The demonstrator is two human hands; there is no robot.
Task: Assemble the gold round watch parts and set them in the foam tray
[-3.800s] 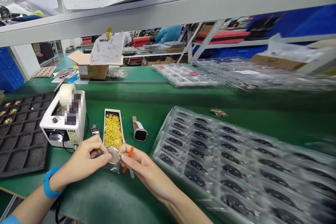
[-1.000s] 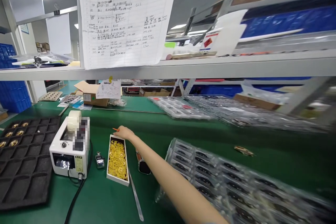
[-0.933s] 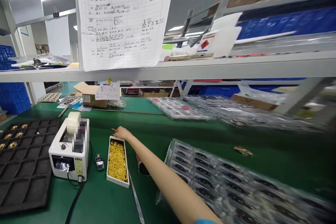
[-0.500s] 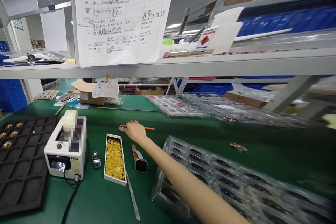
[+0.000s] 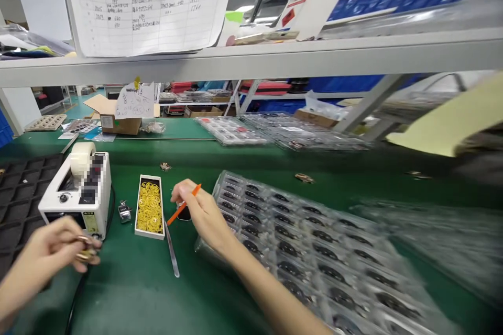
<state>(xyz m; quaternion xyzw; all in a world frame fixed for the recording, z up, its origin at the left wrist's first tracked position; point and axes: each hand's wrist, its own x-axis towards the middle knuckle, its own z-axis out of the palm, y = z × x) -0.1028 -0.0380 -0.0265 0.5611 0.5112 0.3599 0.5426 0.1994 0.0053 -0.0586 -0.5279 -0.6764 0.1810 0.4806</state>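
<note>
My left hand, at the lower left in front of the tape dispenser, has its fingers closed on a gold-coloured watch case, slightly blurred. My right hand grips a thin orange stick that slants down toward the white box of yellow rings. Partly behind that hand is a smartwatch. A flat metal tool lies below the stick's tip. Beyond the box, a small metallic piece rests on the green mat.
A tally counter stands between dispenser and box. To the left lies a black compartment tray. Clear trays of dark watch parts fill the right side. Another metallic piece lies behind them. A shelf beam crosses above.
My right hand has left the metallic piece behind the box and drawn back nearer with the orange stick. My left hand has come into view holding a watch case. The view has tilted down.
</note>
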